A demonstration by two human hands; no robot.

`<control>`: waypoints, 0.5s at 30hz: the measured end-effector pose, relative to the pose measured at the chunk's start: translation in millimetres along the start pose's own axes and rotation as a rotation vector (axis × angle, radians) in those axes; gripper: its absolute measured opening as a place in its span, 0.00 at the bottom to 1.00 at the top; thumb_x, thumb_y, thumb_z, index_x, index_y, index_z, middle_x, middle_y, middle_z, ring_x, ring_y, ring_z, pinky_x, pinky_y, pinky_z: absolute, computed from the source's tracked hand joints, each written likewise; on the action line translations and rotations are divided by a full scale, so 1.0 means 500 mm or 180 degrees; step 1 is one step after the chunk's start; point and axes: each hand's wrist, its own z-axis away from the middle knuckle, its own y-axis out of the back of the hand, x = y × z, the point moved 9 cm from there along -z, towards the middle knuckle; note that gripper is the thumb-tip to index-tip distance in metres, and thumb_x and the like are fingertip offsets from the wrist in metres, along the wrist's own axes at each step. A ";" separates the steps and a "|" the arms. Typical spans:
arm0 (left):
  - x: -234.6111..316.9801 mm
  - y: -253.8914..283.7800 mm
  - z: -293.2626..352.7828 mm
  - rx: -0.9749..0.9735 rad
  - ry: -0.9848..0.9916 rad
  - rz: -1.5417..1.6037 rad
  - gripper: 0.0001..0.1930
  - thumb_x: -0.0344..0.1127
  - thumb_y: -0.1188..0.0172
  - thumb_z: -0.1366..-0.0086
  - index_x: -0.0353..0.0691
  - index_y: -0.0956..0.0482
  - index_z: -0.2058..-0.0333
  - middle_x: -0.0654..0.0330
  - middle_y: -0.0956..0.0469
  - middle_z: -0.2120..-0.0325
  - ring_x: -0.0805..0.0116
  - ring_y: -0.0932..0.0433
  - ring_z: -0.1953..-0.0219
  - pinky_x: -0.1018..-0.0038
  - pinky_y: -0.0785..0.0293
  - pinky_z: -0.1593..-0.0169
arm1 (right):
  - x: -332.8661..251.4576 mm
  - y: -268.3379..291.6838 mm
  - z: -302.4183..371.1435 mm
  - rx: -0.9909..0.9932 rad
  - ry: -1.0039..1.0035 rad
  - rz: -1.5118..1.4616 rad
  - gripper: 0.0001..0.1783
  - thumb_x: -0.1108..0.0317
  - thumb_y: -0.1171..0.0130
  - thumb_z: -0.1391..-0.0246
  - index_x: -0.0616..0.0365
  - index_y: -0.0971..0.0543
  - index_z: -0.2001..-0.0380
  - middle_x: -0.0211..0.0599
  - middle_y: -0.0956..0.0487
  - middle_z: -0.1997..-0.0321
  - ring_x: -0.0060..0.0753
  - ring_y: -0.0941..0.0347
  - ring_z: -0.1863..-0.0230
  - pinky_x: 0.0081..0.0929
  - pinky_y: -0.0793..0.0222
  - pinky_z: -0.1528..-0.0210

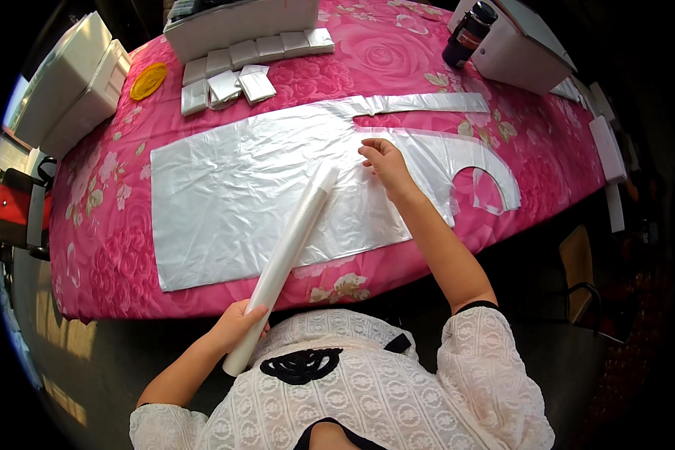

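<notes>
My left hand (240,324) is closed around the lower end of a long white roll of plastic film (281,266). The roll slants up and to the right, and its far end rests over a stack of thin plastic aprons (217,202). Those aprons lie flat and shiny on the table, with straps and a curved cut-out at their right end. Over their middle, just beyond the roll's tip, is my right hand (386,166). Its fingers are loosely bent and slightly apart, and nothing shows between them. Whether the fingertips touch the plastic is hard to see.
Several small folded white packets (256,84) lie before a white box (240,30) at the back. A yellow coil (148,81) sits left, near stacked white boxes (79,90). A dark flask (469,34) and another white box (521,56) stand back right. Pink floral cloth (112,247) covers the table.
</notes>
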 end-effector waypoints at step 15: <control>-0.024 0.002 0.012 0.0019 0.0139 0.0038 0.17 0.44 0.47 0.40 0.34 0.30 0.61 0.59 0.26 0.76 0.73 0.27 0.75 0.76 0.29 0.69 | 0.024 -0.163 0.024 -0.1926 -0.0185 0.0816 0.12 0.61 0.42 0.49 0.59 0.23 0.74 0.24 0.28 0.80 0.14 0.36 0.80 0.14 0.39 0.77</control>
